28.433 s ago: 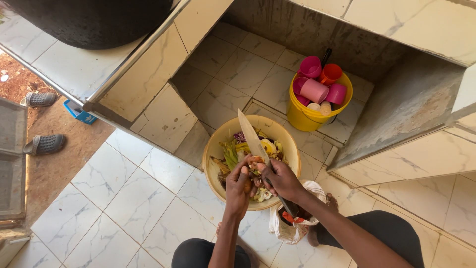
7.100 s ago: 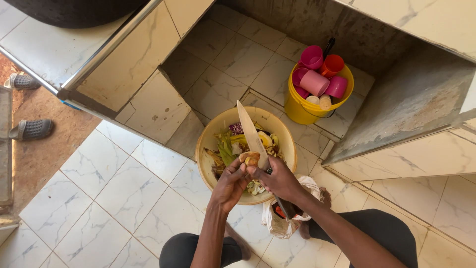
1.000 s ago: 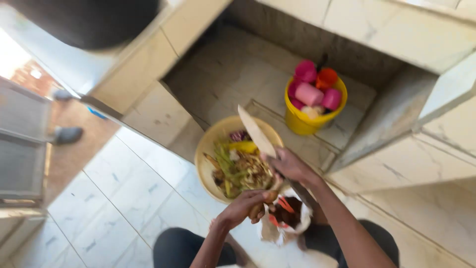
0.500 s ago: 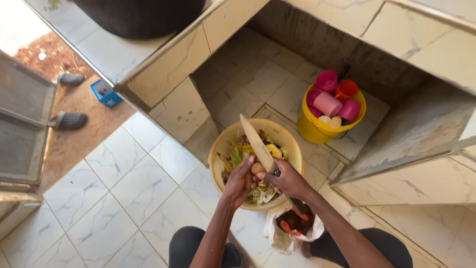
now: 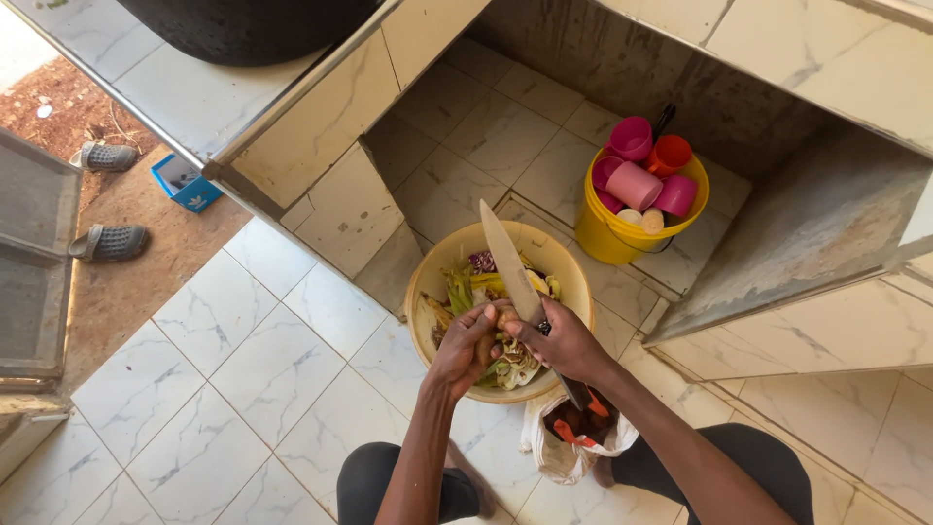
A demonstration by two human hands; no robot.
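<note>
My right hand (image 5: pixel 562 342) grips a large kitchen knife (image 5: pixel 507 258) whose long blade points away from me over a tan plastic bowl (image 5: pixel 441 267). The bowl holds vegetable peelings and scraps in green, yellow and purple. My left hand (image 5: pixel 465 348) holds a small brownish vegetable (image 5: pixel 503 319) against the blade, above the bowl's near side. Both hands meet over the bowl, and my knees frame the bottom of the view.
A white plastic bag (image 5: pixel 573 435) with red vegetables lies under my right forearm. A yellow bucket (image 5: pixel 612 238) of pink and orange cups stands in the tiled recess. Two dark sandals (image 5: pixel 109 243) and a blue box (image 5: pixel 183 182) lie at left.
My left hand came back from the white bag to the bowl with a vegetable and now holds it against the knife. The camera view has shifted and steadied.
</note>
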